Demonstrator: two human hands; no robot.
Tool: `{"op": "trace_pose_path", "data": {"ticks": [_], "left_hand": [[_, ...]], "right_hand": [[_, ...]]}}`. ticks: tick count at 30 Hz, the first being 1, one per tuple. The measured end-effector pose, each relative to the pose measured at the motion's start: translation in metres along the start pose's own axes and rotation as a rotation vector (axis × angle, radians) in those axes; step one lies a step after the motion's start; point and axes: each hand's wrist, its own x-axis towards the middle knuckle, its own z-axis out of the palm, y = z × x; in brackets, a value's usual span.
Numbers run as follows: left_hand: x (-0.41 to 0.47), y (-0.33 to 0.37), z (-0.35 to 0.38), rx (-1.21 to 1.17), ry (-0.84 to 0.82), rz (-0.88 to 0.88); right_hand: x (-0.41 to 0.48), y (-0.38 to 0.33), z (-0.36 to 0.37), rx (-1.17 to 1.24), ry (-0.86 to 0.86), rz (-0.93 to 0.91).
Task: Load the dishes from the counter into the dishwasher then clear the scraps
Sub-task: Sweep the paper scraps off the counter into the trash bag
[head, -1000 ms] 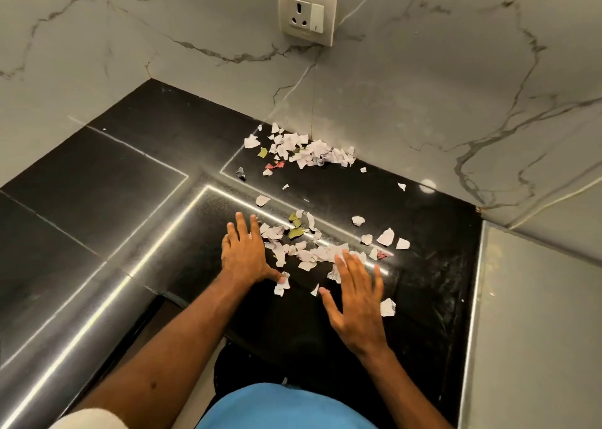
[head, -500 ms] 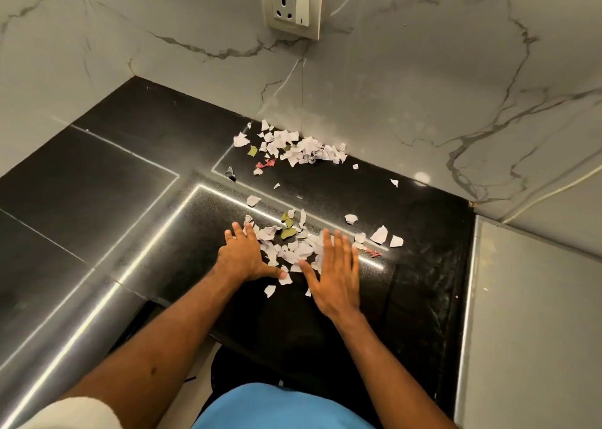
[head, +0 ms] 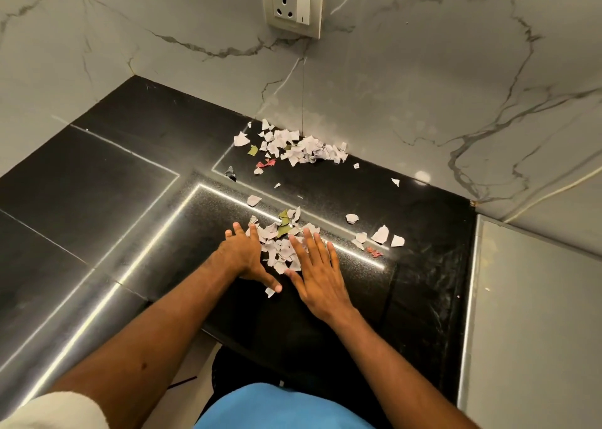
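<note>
2 open palms are doing the work of a dustpan here: your left hand (head: 242, 252) and your right hand (head: 317, 274) lie flat on the black counter (head: 130, 184), fingers straight and a little spread, gripping nothing, with the near heap of scraps (head: 280, 244) caught between them. Held low and angled toward each other like that, they form a wedge, which reads as herding the torn paper into 1 tight mound before you lift it. Your left thumb reaches out toward the right hand, just beside 1 loose bit (head: 269, 291) on the near side of the heap, likely to keep pieces from escaping toward you. A 2nd heap (head: 294, 148) sits right against the marble wall (head: 423, 86) below the socket (head: 293, 5), well apart from your hands, and a few stray pieces (head: 379, 234) lie off to the right of your right hand. No dishes show on the counter, so the loading part looks done and you are on the scraps. Light paper slides and flutters, so a slow squeeze should serve better than a quick sweep; expect at least 3 gathers.
</note>
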Motion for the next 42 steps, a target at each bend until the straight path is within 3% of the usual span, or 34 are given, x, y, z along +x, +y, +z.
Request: {"op": "trace_pose_path", "data": {"ticks": [3,6,11,15,18,25,28,32,38,42], "left_hand": [[-0.005,0.01,0.002,0.099,0.015,-0.014],[-0.001,0.009,0.007,0.055,0.046,-0.037],[0.003,0.002,0.012,0.042,0.117,-0.008],[0.007,0.009,0.014,0.01,0.158,-0.039],[0.007,0.015,0.009,0.003,0.159,-0.056],[0.014,0.017,-0.006,0.041,0.195,-0.011],[0.01,0.019,-0.014,0.11,0.157,0.013],[0.008,0.025,-0.022,0.184,0.114,-0.006],[0.015,0.03,-0.028,0.235,0.084,-0.026],[0.022,0.035,-0.031,0.238,0.045,-0.041]], "right_hand": [[0.023,0.004,-0.008,0.015,0.011,-0.006],[0.025,0.01,-0.024,0.126,0.087,0.017],[0.007,0.073,-0.037,0.173,0.338,0.401],[0.007,0.112,-0.037,0.142,0.364,0.63],[0.018,0.098,-0.032,0.133,0.249,0.555],[0.028,0.036,-0.031,0.365,-0.001,0.146],[0.044,0.059,-0.044,0.489,0.136,0.209],[0.076,0.122,-0.077,0.333,0.317,0.425],[0.109,0.179,-0.107,0.332,0.131,0.513],[0.104,0.141,-0.084,0.267,0.04,0.311]]}}
